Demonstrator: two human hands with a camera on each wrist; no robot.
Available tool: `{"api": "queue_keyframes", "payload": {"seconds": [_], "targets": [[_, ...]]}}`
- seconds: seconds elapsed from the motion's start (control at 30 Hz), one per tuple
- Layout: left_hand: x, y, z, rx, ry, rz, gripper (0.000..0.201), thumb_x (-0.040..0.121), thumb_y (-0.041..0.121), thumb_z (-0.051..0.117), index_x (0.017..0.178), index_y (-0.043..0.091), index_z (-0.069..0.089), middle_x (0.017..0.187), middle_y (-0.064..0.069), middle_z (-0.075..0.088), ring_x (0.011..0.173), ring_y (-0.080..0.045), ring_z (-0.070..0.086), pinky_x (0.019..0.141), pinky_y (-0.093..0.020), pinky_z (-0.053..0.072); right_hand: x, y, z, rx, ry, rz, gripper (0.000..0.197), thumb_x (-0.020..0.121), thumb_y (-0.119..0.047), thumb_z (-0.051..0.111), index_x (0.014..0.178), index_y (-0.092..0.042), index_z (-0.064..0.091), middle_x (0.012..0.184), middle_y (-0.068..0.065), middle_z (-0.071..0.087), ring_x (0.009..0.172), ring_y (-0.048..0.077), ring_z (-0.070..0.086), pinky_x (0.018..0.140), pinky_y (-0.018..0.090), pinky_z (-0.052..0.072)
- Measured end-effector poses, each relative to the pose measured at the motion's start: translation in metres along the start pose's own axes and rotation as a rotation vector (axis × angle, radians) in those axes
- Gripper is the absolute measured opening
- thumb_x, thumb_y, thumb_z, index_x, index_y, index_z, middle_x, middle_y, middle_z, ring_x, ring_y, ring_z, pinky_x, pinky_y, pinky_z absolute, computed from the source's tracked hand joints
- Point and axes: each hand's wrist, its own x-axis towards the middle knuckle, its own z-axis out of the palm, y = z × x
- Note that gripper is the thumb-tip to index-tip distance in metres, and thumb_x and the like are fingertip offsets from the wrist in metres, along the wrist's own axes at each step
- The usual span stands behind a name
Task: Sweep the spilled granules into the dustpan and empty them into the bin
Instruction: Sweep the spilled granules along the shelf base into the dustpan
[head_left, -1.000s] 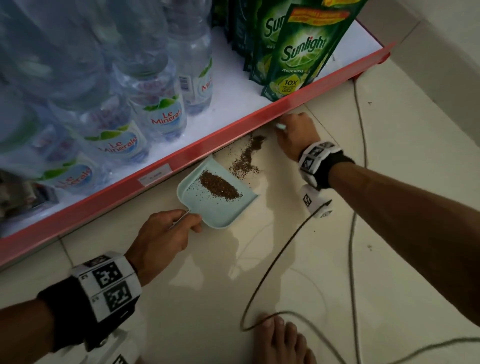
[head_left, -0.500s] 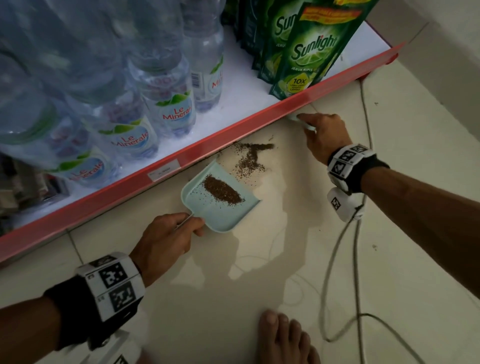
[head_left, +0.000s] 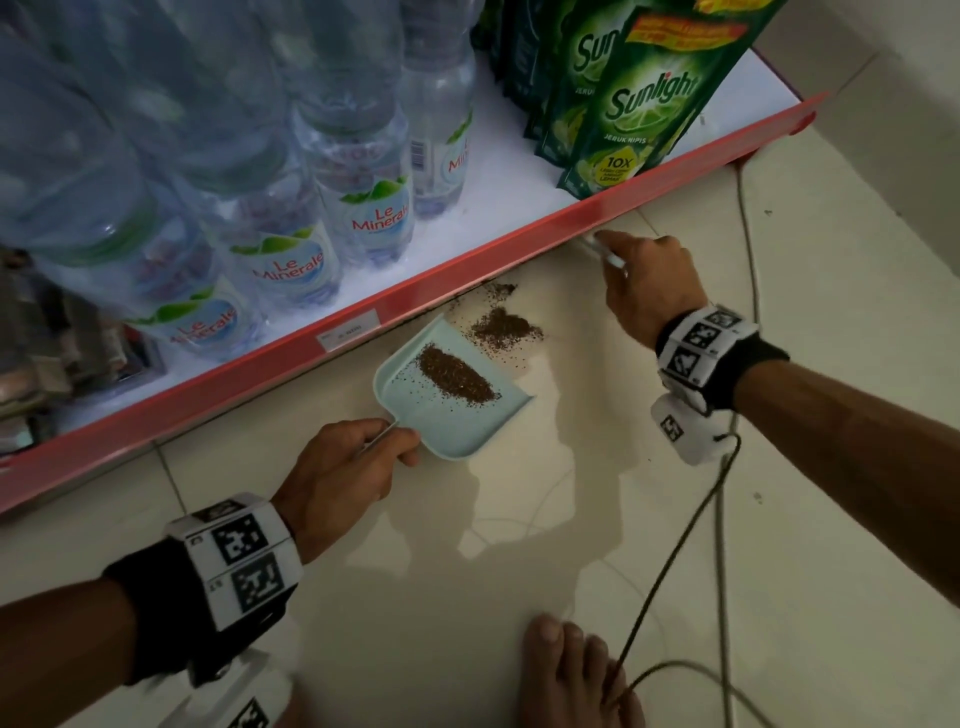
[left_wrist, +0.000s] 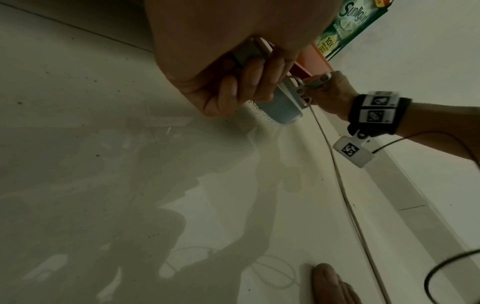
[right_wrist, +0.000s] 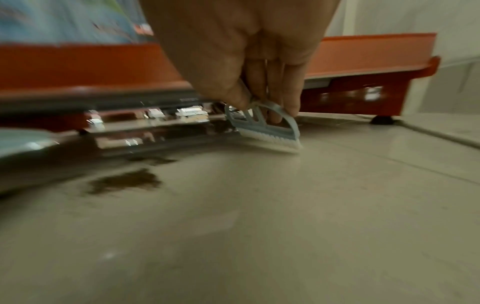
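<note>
A pale blue dustpan (head_left: 457, 415) lies flat on the tiled floor beside the shelf, with a mound of brown granules (head_left: 456, 375) inside it. My left hand (head_left: 348, 462) grips its handle (left_wrist: 246, 51). More loose granules (head_left: 505, 328) lie on the floor just past the pan's lip, seen also as a dark patch of granules (right_wrist: 124, 182) in the right wrist view. My right hand (head_left: 649, 280) pinches a small blue hand brush (right_wrist: 265, 128) by its looped handle, bristles on the floor near the shelf base, to the right of the spill. No bin is in view.
A red-edged bottom shelf (head_left: 467, 270) carries several water bottles (head_left: 363, 208) and green soap pouches (head_left: 623, 119). Cables (head_left: 675, 545) trail across the floor at right. My bare foot (head_left: 571, 675) stands near the bottom edge. A wall (head_left: 883, 104) closes the right side.
My right hand carried the brush from the granule pile rightward and back along the shelf edge. The floor granules now lie in a tighter patch. The dustpan and left hand stayed put.
</note>
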Motion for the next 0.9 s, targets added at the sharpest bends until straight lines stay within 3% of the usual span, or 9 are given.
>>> {"api": "queue_keyframes", "payload": {"seconds": [0.07,0.13,0.27,0.33,0.4,0.57,0.7,0.8,0.9], "targets": [[0.000,-0.003,0.001,-0.004,-0.001,0.002,0.032,0.093,0.031,0.059,0.069,0.012,0.064,0.042,0.008,0.038,0.036,-0.006,0.035,0.043,-0.021,0.028,0.015,0.009,0.005,-0.092,-0.052,0.138,0.040,0.096,-0.011,0.044,0.133,-0.017,0.059,0.102,0.030,0.066,0.091,0.048,0.061,0.075,0.043,0.049],[-0.002,-0.006,0.002,0.000,-0.003,-0.001,0.032,0.094,0.031,0.059,0.069,0.012,0.064,0.042,0.008,0.039,0.036,-0.006,0.035,0.042,-0.021,0.028,0.022,0.005,0.011,-0.095,-0.084,0.163,0.043,0.096,-0.009,0.045,0.135,-0.020,0.058,0.108,0.029,0.065,0.096,0.047,0.060,0.081,0.045,0.049],[-0.005,-0.008,0.004,-0.021,-0.005,-0.022,0.032,0.094,0.032,0.059,0.069,0.012,0.065,0.043,0.007,0.038,0.037,-0.007,0.034,0.040,-0.017,0.028,0.008,-0.021,0.020,0.063,-0.144,-0.171,0.045,0.095,-0.003,0.047,0.133,-0.023,0.061,0.123,0.010,0.069,0.097,0.031,0.069,0.092,0.038,0.054],[-0.006,-0.008,0.004,-0.034,0.015,-0.032,0.033,0.093,0.033,0.060,0.066,0.015,0.064,0.044,0.006,0.039,0.038,-0.007,0.036,0.040,-0.018,0.028,-0.011,-0.034,0.018,0.161,-0.185,-0.339,0.039,0.097,-0.006,0.050,0.130,-0.022,0.063,0.117,0.005,0.072,0.079,0.022,0.070,0.080,0.031,0.057],[-0.007,-0.008,0.005,-0.064,0.039,-0.052,0.033,0.092,0.035,0.060,0.066,0.015,0.064,0.043,0.006,0.040,0.039,-0.008,0.036,0.039,-0.018,0.029,-0.027,-0.039,0.014,0.160,-0.206,-0.385,0.040,0.094,-0.005,0.053,0.129,-0.021,0.064,0.107,0.008,0.075,0.074,0.027,0.069,0.075,0.033,0.057],[-0.020,-0.011,0.015,-0.144,0.047,-0.083,0.033,0.093,0.033,0.059,0.071,0.010,0.065,0.043,0.006,0.039,0.037,-0.008,0.035,0.036,-0.016,0.028,-0.025,-0.010,0.004,0.043,0.028,-0.207,0.046,0.086,0.003,0.049,0.127,-0.011,0.063,0.112,0.021,0.071,0.089,0.040,0.070,0.082,0.044,0.057],[-0.027,-0.014,0.025,-0.200,0.081,-0.103,0.033,0.093,0.033,0.058,0.074,0.007,0.064,0.042,0.006,0.039,0.036,-0.007,0.033,0.036,-0.017,0.027,0.007,0.009,0.012,-0.077,-0.016,0.071,0.042,0.091,-0.002,0.047,0.129,-0.014,0.062,0.100,0.030,0.069,0.088,0.048,0.062,0.078,0.047,0.051],[-0.029,-0.017,0.028,-0.245,0.121,-0.117,0.033,0.094,0.032,0.059,0.072,0.008,0.064,0.042,0.006,0.040,0.036,-0.007,0.034,0.036,-0.018,0.027,0.015,-0.011,0.027,0.012,-0.031,0.021,0.047,0.090,-0.002,0.047,0.131,-0.019,0.063,0.109,0.025,0.070,0.095,0.046,0.063,0.084,0.044,0.050],[-0.032,-0.021,0.026,-0.243,0.136,-0.083,0.033,0.094,0.031,0.058,0.071,0.009,0.064,0.044,0.004,0.040,0.038,-0.008,0.035,0.037,-0.017,0.028,0.010,-0.041,0.039,0.169,-0.028,-0.119,0.047,0.084,0.005,0.050,0.123,-0.015,0.069,0.111,0.017,0.073,0.093,0.039,0.068,0.084,0.033,0.051]]}}
